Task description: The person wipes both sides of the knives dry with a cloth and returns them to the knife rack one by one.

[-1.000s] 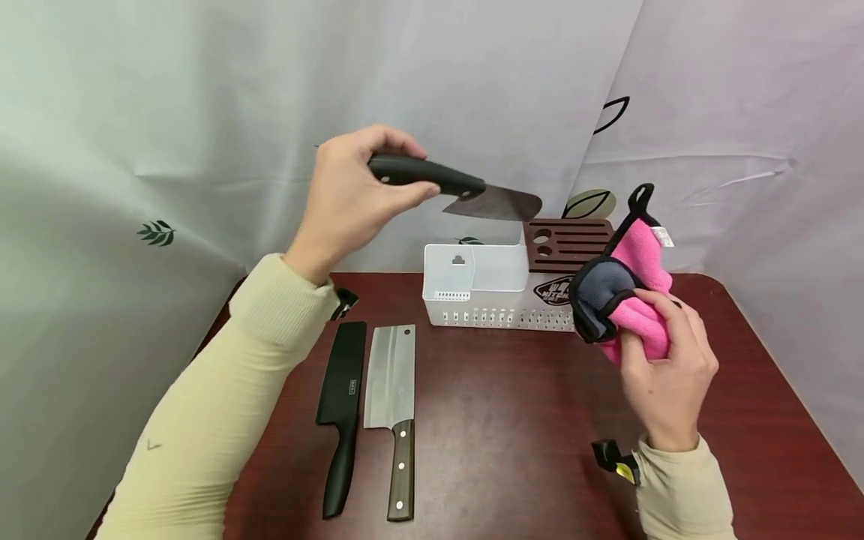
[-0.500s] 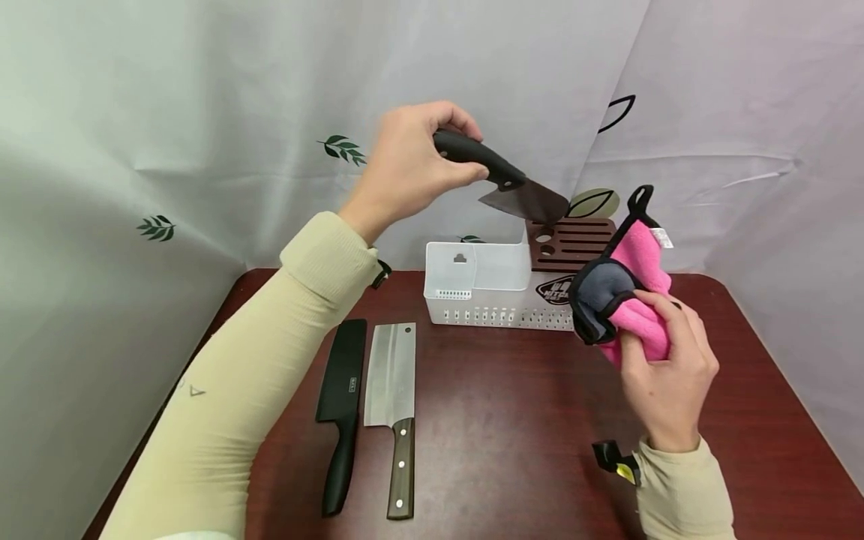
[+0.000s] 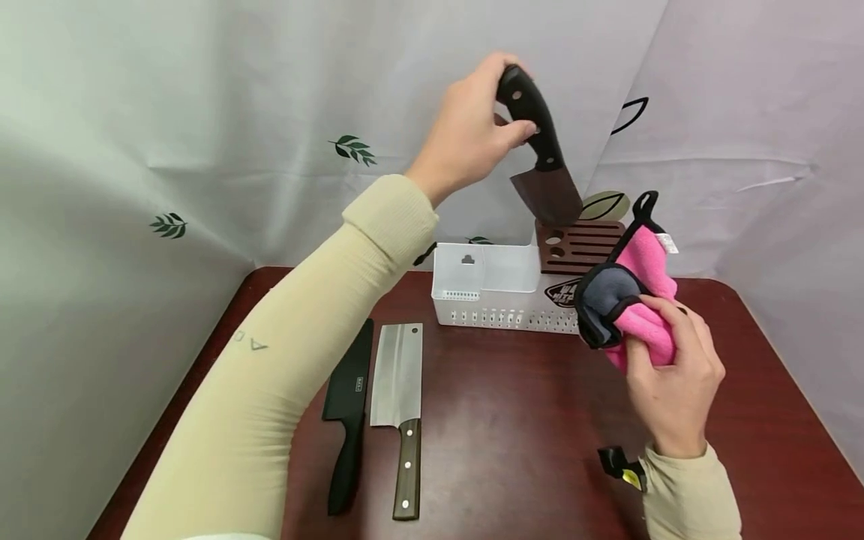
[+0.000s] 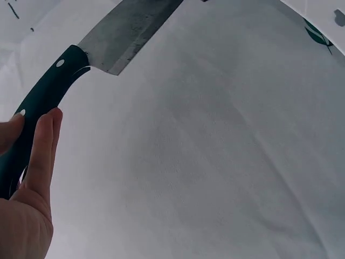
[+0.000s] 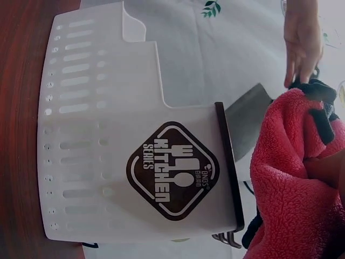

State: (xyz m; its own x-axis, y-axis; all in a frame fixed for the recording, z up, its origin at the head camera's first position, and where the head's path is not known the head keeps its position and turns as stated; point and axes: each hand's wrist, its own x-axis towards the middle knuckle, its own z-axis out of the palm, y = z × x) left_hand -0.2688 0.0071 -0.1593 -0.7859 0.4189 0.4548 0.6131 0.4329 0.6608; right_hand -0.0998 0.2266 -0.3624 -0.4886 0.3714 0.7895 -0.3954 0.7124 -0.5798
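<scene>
Here's the left hand (image 4: 29, 221) pinching the knife (image 4: 75, 59) — thumb (image 4: 8, 132) on one side of the dark, pale-riveted handle (image 4: 46, 89), fingers (image 4: 40, 156) along the other. The speckled grey blade (image 4: 132, 32) points away from the hand; behind it, creased white cloth (image 4: 188, 151) — and a green leaf print (image 4: 317, 35) beside a white panel (image 4: 319, 12).

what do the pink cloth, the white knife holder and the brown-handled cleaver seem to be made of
Pink cloth: fuzzy fleece, probably synthetic; its raised pile shows up close.
White knife holder: likely molded plastic; its thin walls look smooth and uniform.
Brown-handled cleaver: satin grey metal blade, probably steel, from its sheen; the riveted handle looks like wood, or possibly imitation.
</scene>
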